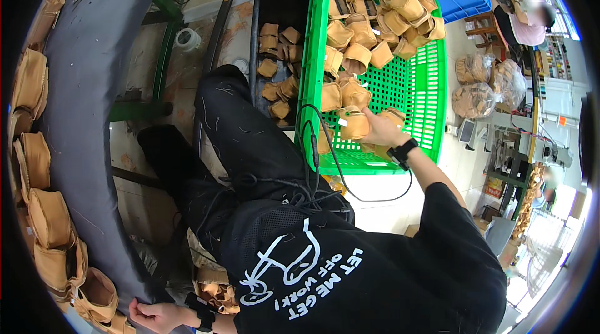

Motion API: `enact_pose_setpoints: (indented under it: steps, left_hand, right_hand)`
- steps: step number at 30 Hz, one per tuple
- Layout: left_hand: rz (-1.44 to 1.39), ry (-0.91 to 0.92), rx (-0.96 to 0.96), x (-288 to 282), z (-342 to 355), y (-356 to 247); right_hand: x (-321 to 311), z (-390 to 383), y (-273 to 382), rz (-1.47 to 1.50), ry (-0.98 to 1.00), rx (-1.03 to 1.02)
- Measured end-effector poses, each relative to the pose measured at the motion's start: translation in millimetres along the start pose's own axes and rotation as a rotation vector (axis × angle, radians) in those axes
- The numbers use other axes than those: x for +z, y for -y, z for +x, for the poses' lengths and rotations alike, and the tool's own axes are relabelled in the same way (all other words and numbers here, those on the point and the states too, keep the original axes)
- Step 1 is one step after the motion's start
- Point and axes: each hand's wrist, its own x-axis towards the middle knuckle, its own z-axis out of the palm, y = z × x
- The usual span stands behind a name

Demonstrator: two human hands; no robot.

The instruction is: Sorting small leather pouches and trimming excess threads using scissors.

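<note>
White block lettering and a line drawing are running across the person's black shirt (375, 271). A small white tag is showing on the tan pouch (356, 125) in the right hand (379, 130), its print too small to read. This hand is gripping the pouch at its side, with some fingers being hidden. The pouch is sitting inside a green crate (429, 93), toward its near end. The left hand (159, 318) is curling loosely at the table (84, 121) edge, near a row of pouches (50, 218); whether it is holding anything cannot be told.

The pouches are showing a matte, boxy body with rounded corners, and some in the row are displaying zippered rims. The crate is presenting slotted, glossy plastic; the table is wearing a smooth dark-grey cover. More pouches (362, 31) are heaping toward the crate's far end, while others are lying in a black bin (284, 6) just beside it.

Bare slotted floor is opening along the crate's right wall. The person's legs (240, 124) are occupying the room between table and crate. A black cable (362, 200) is looping past the crate's near edge.
</note>
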Motion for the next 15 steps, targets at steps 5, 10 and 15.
enact_pose_setpoints:
  steps: [5,10,15]
  left_hand:
    - [0.002,0.007,-0.031,0.4,-9.5,8.8]
    - [-0.001,0.0,-0.055,1.4,-8.3,9.3]
    - [-0.01,-0.012,-0.002,4.5,-9.4,15.6]
  right_hand:
    - [-63.8,3.4,56.6,-0.342,0.272,0.063]
    - [-38.1,74.2,43.7,-0.676,-0.004,-0.479]
    - [-34.2,94.4,76.9,-0.671,0.178,-0.46]
